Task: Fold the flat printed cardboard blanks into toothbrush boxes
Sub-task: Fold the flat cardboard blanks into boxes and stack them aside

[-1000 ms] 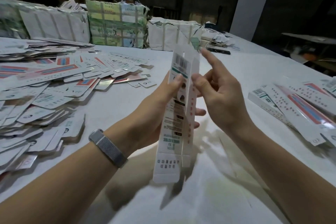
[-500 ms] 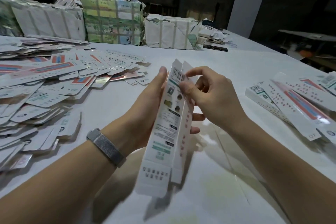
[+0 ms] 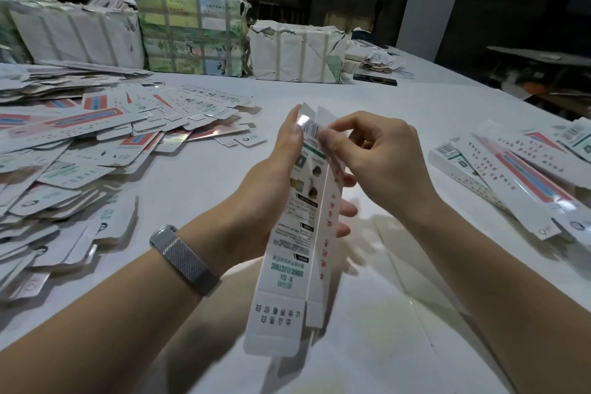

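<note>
My left hand (image 3: pixel 271 189) grasps the half-formed box (image 3: pixel 297 233) from the left side, thumb along its near edge, fingertips showing past its right edge. My right hand (image 3: pixel 380 166) pinches the flaps at the box's far end between thumb and forefinger, other fingers loosely curled. The box is held above the white table (image 3: pixel 415 313), between both hands. Its long axis runs away from me, far end raised, near end with open flaps tilted down toward me. Flat blanks (image 3: pixel 80 150) lie heaped to the left; finished boxes (image 3: pixel 511 169) lie to the right.
</note>
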Motion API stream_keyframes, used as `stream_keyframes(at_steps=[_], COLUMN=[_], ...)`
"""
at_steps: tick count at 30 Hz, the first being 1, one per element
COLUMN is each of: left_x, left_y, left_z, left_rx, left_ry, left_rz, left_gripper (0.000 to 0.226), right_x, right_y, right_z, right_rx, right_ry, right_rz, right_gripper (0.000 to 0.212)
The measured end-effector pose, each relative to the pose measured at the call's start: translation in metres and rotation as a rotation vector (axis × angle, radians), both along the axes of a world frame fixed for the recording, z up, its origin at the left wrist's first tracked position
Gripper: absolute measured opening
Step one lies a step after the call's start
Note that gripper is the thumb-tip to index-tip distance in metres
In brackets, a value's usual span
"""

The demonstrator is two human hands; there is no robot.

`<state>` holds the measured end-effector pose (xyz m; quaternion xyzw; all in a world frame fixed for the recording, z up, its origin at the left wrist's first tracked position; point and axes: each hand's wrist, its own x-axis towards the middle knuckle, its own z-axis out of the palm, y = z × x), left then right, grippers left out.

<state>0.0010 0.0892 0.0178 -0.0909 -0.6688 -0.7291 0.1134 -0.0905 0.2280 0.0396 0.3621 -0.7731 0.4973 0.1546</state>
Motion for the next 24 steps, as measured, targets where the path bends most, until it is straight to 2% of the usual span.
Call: stream_keyframes(at_steps=[2,5,7,9,12,14,17,24], left_x=[-0.01,-0.012,-0.018,-0.016,-0.002,0.01,0.006,0.003], left_y=[0.001,0.007,0.008,0.011,0.017,0.016,0.014,0.009], left_z=[-0.004,0.002,0.0,0.005,0.009,0.008,0.007,0.004], left_rx=[0.024,0.111,0.037,0.042,0.142,0.144,0.136,0.104], left_ry=[0.039,-0.072,0.034,0.087,-0.131,-0.168,-0.143,-0.052], left_rz=[0.008,-0.023,0.025,0.036,-0.032,-0.055,-0.025,-0.003], left_gripper=[0.055,0.07,0.072,0.059,0.049,0.043,0.044,0.029], right_x=[-0.001,-0.002,-0.005,-0.006,-0.006,-0.006,-0.005,-0.002], right_y=[0.001,0.002,0.005,0.009,0.012,0.013,0.01,0.006], right_z=[0.002,0.004,0.007,0.012,0.018,0.019,0.015,0.009], right_rx=[-0.059,-0.035,-0.006,-0.001,-0.041,-0.099,-0.152,-0.225], right_ry=[-0.032,-0.046,-0.059,-0.096,-0.157,-0.183,-0.17,-0.124], right_rz=[0.008,0.035,0.064,0.114,0.18,0.218,0.232,0.291], right_gripper=[0.02,0.026,0.028,0.032,0.031,0.03,0.027,0.017])
